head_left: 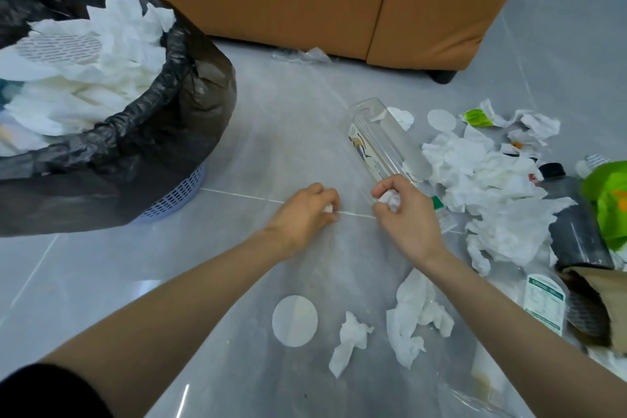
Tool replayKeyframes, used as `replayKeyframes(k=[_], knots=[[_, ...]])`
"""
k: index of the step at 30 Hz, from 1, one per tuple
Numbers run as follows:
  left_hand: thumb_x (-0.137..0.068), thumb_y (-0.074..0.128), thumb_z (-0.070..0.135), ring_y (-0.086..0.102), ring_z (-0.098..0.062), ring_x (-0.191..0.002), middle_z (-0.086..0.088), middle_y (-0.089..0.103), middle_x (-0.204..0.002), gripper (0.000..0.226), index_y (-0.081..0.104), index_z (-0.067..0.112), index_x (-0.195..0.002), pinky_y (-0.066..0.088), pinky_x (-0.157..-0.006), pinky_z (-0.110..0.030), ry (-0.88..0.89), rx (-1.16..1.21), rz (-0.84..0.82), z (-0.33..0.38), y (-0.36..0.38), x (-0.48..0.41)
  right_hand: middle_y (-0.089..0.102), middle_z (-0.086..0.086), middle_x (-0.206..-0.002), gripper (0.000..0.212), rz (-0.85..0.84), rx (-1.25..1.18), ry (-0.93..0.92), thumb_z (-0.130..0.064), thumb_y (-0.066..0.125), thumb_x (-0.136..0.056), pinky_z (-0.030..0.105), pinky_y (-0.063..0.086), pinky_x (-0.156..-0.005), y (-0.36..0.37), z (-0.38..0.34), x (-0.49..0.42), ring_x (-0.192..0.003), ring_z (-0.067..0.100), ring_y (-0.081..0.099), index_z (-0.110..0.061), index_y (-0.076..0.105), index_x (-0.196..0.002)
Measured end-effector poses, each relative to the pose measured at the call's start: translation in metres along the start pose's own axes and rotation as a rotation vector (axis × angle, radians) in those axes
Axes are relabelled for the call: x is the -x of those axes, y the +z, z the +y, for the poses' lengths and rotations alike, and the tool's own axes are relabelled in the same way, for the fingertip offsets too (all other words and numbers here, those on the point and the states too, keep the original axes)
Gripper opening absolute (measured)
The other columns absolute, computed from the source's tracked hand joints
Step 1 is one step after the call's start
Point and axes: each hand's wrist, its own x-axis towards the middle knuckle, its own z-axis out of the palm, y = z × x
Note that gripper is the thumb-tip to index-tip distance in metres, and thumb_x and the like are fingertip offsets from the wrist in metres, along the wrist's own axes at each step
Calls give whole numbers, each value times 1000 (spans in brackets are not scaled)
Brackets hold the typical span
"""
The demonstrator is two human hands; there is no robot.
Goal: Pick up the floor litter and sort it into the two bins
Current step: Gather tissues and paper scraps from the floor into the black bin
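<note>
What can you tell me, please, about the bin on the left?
The bin is a pale blue plastic basket with slotted walls, standing upright on the grey tiled floor. A crinkled black bag lines it and drapes over most of its outside. White tissues and round pads are heaped to its rim.

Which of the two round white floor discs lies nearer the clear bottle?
The far disc, beside the clear bottle; the other disc lies nearer the camera.
</note>
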Motion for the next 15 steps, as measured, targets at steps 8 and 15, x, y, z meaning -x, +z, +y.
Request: replayKeyframes(k=[8,15], knots=[[-89,59,11,56,-22,-88,-4,53,-93,8,64,13,-94,35,-72,-16,-131,176,231,0,-27,20,56,-2,-103,19,-99,-440,253,-7,55,-86,27,49,-70,-1,-45,-3,-81,10,55,-21,50,-98],[-88,62,21,53,-2,-82,13,61,-87,3,64,24,-87,39,-70,-10,-36,387,674,50,-120,48,49,4,-92,24,-342,-957,179,3,48,-75,24,35,-60,-10,-135,-7,-72,13,46,-16,45,-89]])
